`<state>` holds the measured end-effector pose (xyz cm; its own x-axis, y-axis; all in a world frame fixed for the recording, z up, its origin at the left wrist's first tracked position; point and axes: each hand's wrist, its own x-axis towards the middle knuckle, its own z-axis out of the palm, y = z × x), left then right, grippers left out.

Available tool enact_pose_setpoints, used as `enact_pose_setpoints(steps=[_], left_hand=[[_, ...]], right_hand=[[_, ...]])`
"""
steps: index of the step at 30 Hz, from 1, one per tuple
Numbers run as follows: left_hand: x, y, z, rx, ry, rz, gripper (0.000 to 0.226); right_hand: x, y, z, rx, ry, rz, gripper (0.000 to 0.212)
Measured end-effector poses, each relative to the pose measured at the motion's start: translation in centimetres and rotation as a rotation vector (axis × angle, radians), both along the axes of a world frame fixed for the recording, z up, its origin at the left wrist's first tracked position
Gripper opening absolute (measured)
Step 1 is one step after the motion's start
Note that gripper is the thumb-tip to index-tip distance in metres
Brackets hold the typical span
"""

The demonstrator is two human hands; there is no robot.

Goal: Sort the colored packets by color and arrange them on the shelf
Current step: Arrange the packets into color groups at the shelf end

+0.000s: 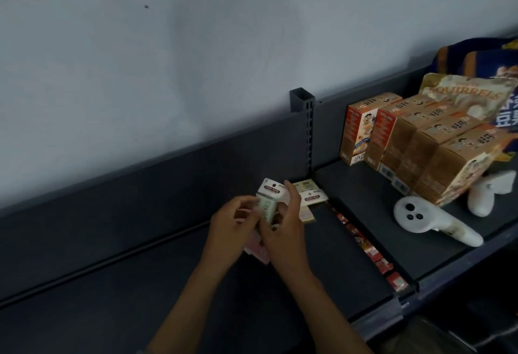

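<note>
Green packet (pixel 268 204) between both hands (pixel 234 220) (pixel 283 226), near shelf (pixel 140 297) back edge.

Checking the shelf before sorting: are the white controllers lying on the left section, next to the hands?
No, both white controllers lie on the right shelf section by the snack boxes.

Both hands, left hand (pixel 234 223) and right hand (pixel 283 230), hold a green sticky-note packet (pixel 269 198) above the dark shelf (pixel 126 292), near yellow packets (pixel 309 196) lying by the upright.

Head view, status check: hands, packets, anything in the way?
Left hand and right hand both grip green sticky-note packet. Yellow packets lie by shelf wall. Nothing in the way.
</note>
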<state>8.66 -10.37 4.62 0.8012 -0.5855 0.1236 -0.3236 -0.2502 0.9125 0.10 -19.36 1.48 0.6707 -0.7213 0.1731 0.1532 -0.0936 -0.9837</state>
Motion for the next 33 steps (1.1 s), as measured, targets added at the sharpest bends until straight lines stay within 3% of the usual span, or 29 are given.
enact_pose_setpoints(steps=[5,8,11,17,22,33], left_hand=[[-1.0,0.3,0.5,-0.088,0.099,-0.016,0.032],[-0.9,0.6,0.0,-0.093,0.071,0.064,0.024],[-1.2,1.0,-0.4,-0.101,0.125,0.125,0.023],[-2.4,0.6,-1.2,-0.072,0.105,0.112,0.018],[-3.4,-1.2,-1.4,-0.119,0.181,0.118,0.025],[-2.6,2.6,-1.3,-0.117,0.117,0.157,0.03]], right_hand=[[-1.1,0.5,0.1,-0.02,-0.031,0.107,0.064],[-1.2,0.3,-0.3,0.029,-0.005,0.204,0.067],[-1.1,-0.1,-0.8,-0.073,0.028,0.267,0.055],[-1.3,-0.2,-2.0,-0.188,0.043,0.186,0.027],[-2.5,-1.6,-2.1,-0.028,0.075,0.104,0.029],[-0.9,1.0,-1.6,-0.078,0.087,0.155,0.023]])
